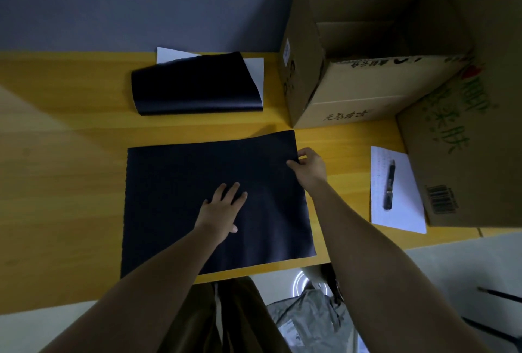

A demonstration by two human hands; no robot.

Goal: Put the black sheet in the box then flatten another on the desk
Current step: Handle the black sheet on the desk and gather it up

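Pressing flat with fingers spread, the left hand [220,208] lies palm-down near the middle of the large black sheet [175,205]; the right hand [309,166] pinches that sheet's right edge near the far corner, thumb on top and the other fingers curled at the edge; both bare forearms reach in from the near side. The sheet lies spread on the yellow desk [70,169], its near edge close to the desk's front edge; beyond it, well apart, a second black sheet [195,84] lies curled over white paper [255,75]. To the right stands an open cardboard box [353,98] with a larger carton [466,140] just beside it; a pen [389,183] rests on a white note sheet [406,211] near the carton.
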